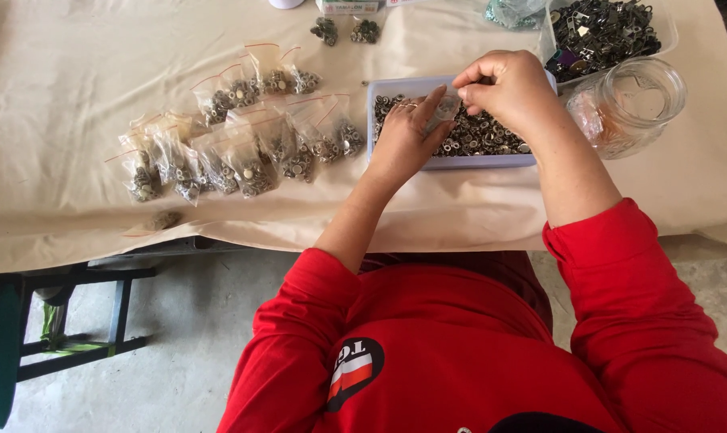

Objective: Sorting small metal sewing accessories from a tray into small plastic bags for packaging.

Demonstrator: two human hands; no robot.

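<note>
A shallow lavender tray point(475, 161) of small metal rings sits on the cream-covered table. Over it, my left hand point(407, 136) and my right hand point(504, 88) hold a small clear plastic bag point(445, 108) between them. The left fingers support the bag from below while the right fingertips pinch its top edge. Both arms wear red sleeves pushed up above the forearm.
Several small filled bags with red seal strips point(243, 136) lie in rows left of the tray. A glass jar point(632, 104) stands at the right, with a clear tub of dark metal parts point(604, 32) behind it. The table's front edge point(139, 240) runs near me.
</note>
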